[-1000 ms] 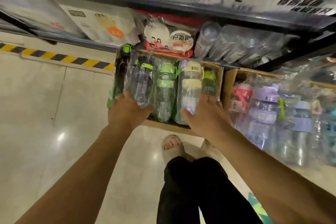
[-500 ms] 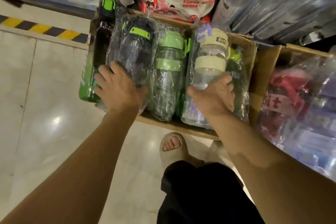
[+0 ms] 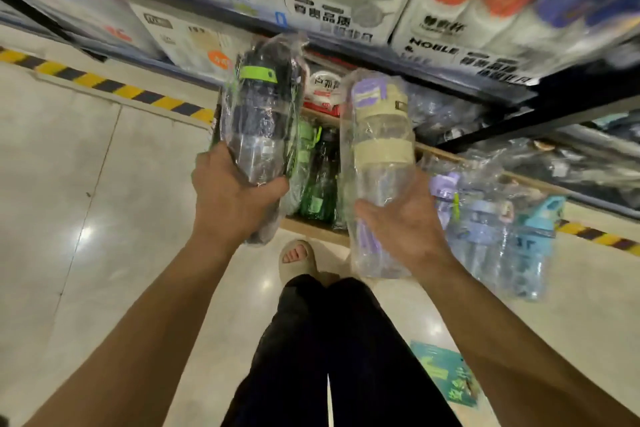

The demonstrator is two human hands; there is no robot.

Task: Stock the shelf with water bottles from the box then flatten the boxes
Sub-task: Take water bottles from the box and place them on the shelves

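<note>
My left hand [image 3: 235, 198] grips the lower part of a dark water bottle [image 3: 261, 114] with a green band, wrapped in clear plastic and lifted above the box. My right hand [image 3: 405, 222] holds a clear bottle with a beige lid [image 3: 379, 142], also bagged, raised beside it. Below them the cardboard box [image 3: 311, 229] stands on the floor with green bottles [image 3: 317, 180] still inside. The shelf edge [image 3: 433, 76] runs across just above the two raised bottles.
A second box at the right holds purple and blue bagged bottles [image 3: 491, 218]. White NOBLE cartons [image 3: 311, 7] fill the shelf above. Yellow-black tape [image 3: 104, 85] marks the floor at the shelf's foot. My sandalled foot [image 3: 298, 256] stands just before the box.
Both hands have lifted their bottles up out of the box, toward the shelf. The camera has tilted up, showing more of the shelf.
</note>
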